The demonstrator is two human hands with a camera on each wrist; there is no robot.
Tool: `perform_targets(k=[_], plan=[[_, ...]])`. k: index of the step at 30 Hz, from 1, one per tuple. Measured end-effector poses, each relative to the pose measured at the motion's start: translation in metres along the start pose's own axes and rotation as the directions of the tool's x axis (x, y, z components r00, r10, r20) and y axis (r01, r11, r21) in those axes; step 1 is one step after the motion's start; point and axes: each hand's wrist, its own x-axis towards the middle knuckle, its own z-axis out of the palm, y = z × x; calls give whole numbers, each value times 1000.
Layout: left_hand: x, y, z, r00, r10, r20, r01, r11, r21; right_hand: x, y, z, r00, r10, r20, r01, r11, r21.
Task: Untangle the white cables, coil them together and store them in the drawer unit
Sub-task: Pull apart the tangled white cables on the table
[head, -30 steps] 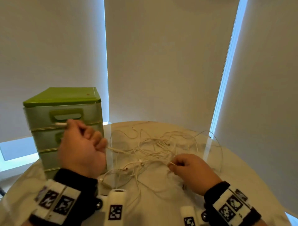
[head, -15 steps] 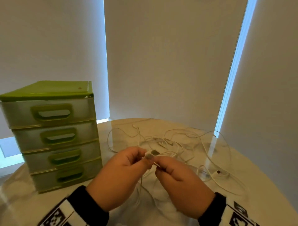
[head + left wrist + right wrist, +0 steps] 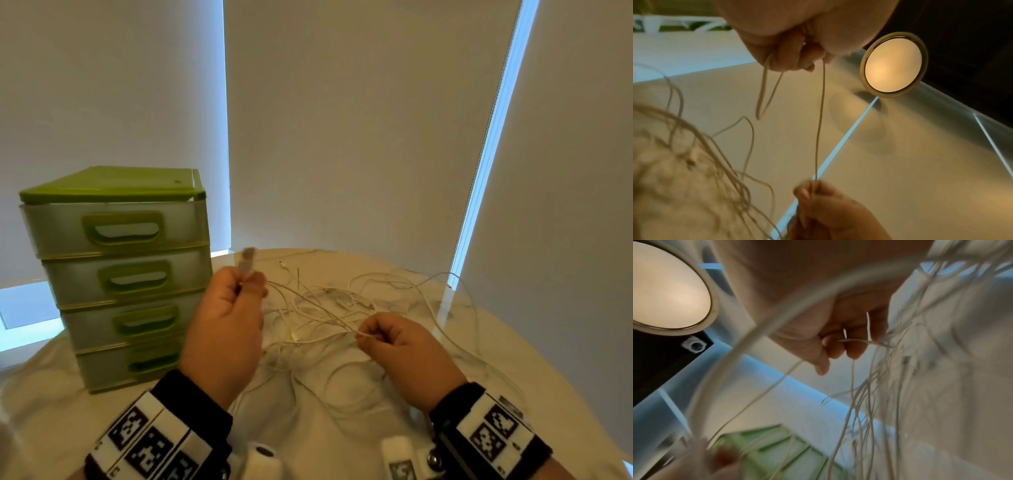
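The drawer unit (image 3: 116,274) stands just beyond the left hand's fingers (image 3: 251,286), all four drawer fronts closed. Ahead of both sets of fingers the tangle of white cables (image 3: 325,308) covers the middle of the round table (image 3: 513,359), with loops trailing past the right hand (image 3: 404,353). Bare tabletop lies beside the unit's base and beyond the loops to the right.

Room dim overall; cool daylight admitted through bright slits between the blinds (image 3: 349,120). Warm glow given by a round ceiling lamp (image 3: 892,68), seen in both wrist views. Motion blur noted on the white cables (image 3: 869,394); straight edges bowed by wide-angle distortion
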Motion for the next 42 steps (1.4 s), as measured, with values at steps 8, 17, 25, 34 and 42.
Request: perform_targets(k=[8,17,25,34,42], plan=[[9,-2,-5,995,-98,5,98,989,-112,-1,0,-9,975,130,-179,-123,991,47],[-20,1,16,858,-271,437,230,962,146,-22,-31,12,958,-164,236,144,984,100],[-22,0,21,893,-154,423,142,988,60,-21,-32,17,935,-220,277,225,974,16],[-21,-14,23,794,-104,599,61,994,91,-19,-38,13,926,-90,365,74,996,57],[-18,-10,18,896,132,423,-233,953,196,-19,-31,16,951,-135,279,127,991,45]])
